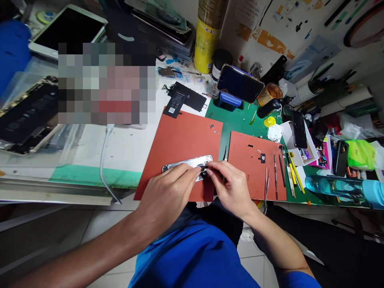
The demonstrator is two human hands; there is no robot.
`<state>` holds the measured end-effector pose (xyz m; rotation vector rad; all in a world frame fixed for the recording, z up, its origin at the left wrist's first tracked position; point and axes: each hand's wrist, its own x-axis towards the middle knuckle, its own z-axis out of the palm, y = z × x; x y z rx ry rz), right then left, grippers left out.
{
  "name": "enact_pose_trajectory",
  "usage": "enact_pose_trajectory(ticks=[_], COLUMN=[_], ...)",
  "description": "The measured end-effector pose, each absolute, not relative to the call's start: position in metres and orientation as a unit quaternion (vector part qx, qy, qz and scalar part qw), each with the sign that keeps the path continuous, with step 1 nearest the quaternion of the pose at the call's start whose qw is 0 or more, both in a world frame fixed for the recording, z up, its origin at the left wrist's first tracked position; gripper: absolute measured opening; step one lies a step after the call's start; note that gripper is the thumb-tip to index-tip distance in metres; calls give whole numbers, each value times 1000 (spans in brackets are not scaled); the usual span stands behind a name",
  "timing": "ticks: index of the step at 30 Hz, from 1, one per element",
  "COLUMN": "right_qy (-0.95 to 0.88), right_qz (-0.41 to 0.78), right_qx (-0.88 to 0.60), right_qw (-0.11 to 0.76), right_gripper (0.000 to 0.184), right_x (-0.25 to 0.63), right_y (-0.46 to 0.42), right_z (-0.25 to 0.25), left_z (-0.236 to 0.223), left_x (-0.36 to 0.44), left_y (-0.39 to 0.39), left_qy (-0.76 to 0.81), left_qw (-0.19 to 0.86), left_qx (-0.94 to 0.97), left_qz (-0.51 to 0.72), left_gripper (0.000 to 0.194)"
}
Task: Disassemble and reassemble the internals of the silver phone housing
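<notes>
We pinch a small part at the right end of the phone frame (187,164) with the left hand (168,192); the right hand (232,188) grips a screwdriver (225,154) there. The frame lies on the left of 2 red mats (183,136). A slipping tip could scatter the loose screws (213,129).

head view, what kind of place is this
Most likely a phone repair bench. Both hands, left hand and right hand, work on an opened phone lying on a red mat. Tweezers and thin tools lie on a second mat, and a loose battery sits behind.
</notes>
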<state>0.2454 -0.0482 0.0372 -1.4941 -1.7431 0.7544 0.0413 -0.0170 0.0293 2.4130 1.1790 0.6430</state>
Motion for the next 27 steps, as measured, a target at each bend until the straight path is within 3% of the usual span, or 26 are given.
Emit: enact_pose_trajectory(ticks=[27], right_qy=[-663], right_qz=[266], right_qx=[-612], right_qw=[340], right_gripper=[21], right_x=[244], right_y=[-27], right_z=[17], left_z=[23], left_x=[21], left_y=[3], left_qy=[490], left_qw=[176], left_qx=[840], left_qz=[153], left_gripper=[44])
